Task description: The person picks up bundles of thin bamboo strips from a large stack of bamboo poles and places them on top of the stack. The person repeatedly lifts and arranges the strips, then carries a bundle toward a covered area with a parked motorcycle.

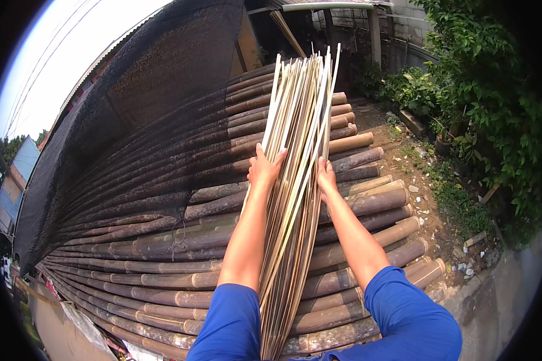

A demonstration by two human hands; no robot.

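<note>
A long bundle of thin, pale bamboo strips lies across a stack of bamboo poles, running away from me. My left hand grips its left side, with the thumb over the strips and the other fingers partly hidden. On the opposite side, my right hand clasps the bundle's edge, its fingertips hidden behind the strips. Between the two hands the strips are gathered together. Their far ends fan out unevenly, and a few stick up past the rest. The near ends run down between my forearms.
Black shade netting hangs over the left part of the poles. Cut pole ends jut out at various lengths on the right, beside a dirt strip with litter. Leafy bushes grow beyond it, and a concrete path lies at lower right.
</note>
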